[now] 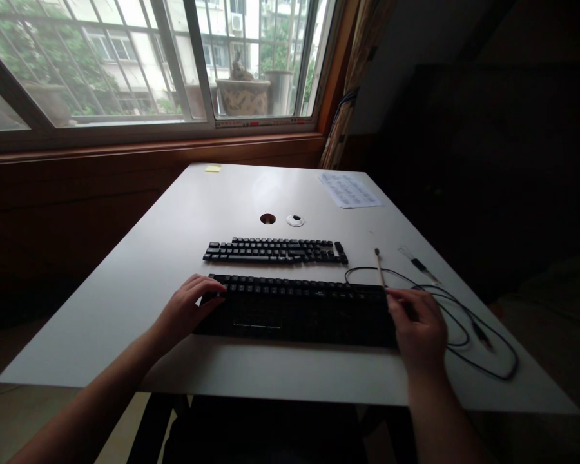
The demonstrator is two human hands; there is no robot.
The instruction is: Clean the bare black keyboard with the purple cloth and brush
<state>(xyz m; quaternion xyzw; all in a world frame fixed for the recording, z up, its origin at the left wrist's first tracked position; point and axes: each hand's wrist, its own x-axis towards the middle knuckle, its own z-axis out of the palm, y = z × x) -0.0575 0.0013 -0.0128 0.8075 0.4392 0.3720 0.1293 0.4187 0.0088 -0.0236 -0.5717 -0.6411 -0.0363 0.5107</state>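
Note:
A black keyboard (pixel 314 319) lies near the front edge of the white table, with rows of keys at its far side and a dark, keyless area nearer me. My left hand (pixel 196 299) is closed at its upper left corner, thumb and fingers on the end keys. Around the right end my right hand (pixel 418 322) is closed too, its thumb bent inward. A thin light stick with a dark tip (pixel 377 261) points away from my right fingertips; I cannot tell whether they hold it. Loose black keycaps (pixel 275 251) lie in rows just behind the keyboard.
A black cable (pixel 464 309) loops on the right, beside a small tool with wire loops (pixel 418 263). Behind the keycaps are a round table hole (pixel 267 219) and a white cover (pixel 295 220). Printed paper (pixel 350 190) and a yellow note (pixel 213 169) lie farther back.

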